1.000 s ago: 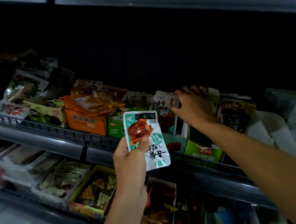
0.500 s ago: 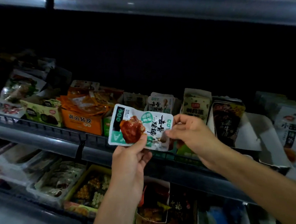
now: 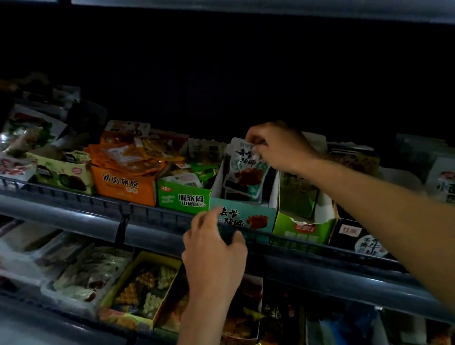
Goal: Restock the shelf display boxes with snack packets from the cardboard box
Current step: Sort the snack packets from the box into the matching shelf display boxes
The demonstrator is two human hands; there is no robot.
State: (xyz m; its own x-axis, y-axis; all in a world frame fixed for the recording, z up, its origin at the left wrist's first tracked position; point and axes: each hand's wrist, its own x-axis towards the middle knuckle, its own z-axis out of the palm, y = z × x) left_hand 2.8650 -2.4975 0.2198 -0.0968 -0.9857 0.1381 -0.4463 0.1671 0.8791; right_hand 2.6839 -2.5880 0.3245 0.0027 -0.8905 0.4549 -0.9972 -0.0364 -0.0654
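Right hand (image 3: 281, 149) pinches the top edge of a snack packet (image 3: 246, 168), which stands upright inside the teal display box (image 3: 246, 216), directly under the fingers. Left hand (image 3: 215, 249), below and just in front, fingers loosely curled over the shelf rail (image 3: 154, 219) at the box's front, holding nothing.

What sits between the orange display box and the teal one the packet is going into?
A green display box of snack packets, seen in the head view.
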